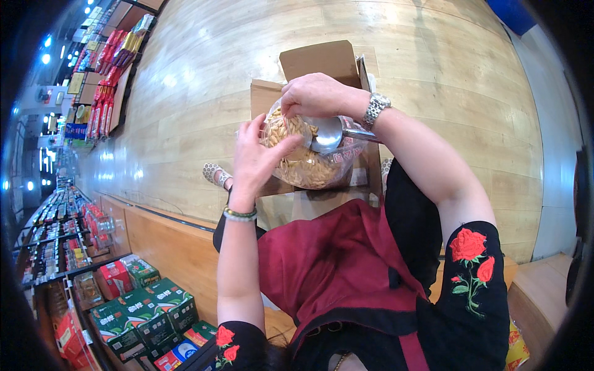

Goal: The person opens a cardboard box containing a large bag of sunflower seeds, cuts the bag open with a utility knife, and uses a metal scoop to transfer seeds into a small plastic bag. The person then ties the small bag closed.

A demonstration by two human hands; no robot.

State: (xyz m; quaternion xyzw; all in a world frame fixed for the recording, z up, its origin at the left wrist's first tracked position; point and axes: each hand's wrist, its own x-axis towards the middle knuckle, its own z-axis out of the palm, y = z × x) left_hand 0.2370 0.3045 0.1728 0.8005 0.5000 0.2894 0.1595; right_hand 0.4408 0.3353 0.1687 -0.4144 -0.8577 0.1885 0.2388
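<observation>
A small clear plastic bag (284,131) full of tan, nut-like pieces is between my hands, over an open cardboard box (320,59). My left hand (260,155) cups its near left side, thumb across the front. The fingers of my right hand (315,96) pinch the bag's upper edge from above. Below it, a large clear plastic bag (320,169) with red printing fills the box and holds more of the same pieces. A metal scoop (328,134) rests on the large bag, its handle passing under my right forearm.
Wood-look flooring (209,83) surrounds the box. Shelves at the far left carry red packets (104,99). Green cartons (144,310) are stacked at lower left, beside a wooden ledge (171,236). A patterned shoe (216,175) is left of the box.
</observation>
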